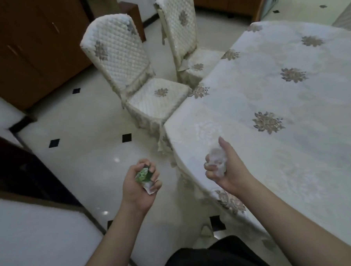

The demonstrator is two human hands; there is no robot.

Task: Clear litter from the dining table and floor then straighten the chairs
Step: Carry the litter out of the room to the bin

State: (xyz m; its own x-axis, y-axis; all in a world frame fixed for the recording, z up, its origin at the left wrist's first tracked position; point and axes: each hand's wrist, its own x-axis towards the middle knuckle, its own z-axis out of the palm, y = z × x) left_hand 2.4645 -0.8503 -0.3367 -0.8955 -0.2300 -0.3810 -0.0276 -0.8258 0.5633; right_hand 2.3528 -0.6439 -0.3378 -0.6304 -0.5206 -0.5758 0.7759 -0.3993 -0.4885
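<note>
Holding litter in both hands, the person stands at the corner of the dining table (280,99), with dark clothes low in the picture. The left hand (139,184) is out over the shiny floor (86,149), and its fingers are curled tight round a crumpled green and white wrapper (143,175); a bit of white paper sticks out under the fingers. The right hand (225,166) is over the near edge of the table, and it grips a ball of crumpled white paper (217,159) with the fingers wrapped round it and the thumb pointing up. The table is on the right side and has a pale cloth with brown flower shapes on it, and the cloth hangs down over the edge. The floor is pale tile with small black squares. To the left, close by, sits a white padded seat (33,238) with a dark frame. Farther away, a near chair (139,81) in a quilted cream cover stands just beside the table corner, turned at a slant. Behind it a far chair (186,42) in the same cover is pushed closer in, with its seat partly under the cloth. Far back on the left is a brown wooden cabinet (29,45) with small handles.
</note>
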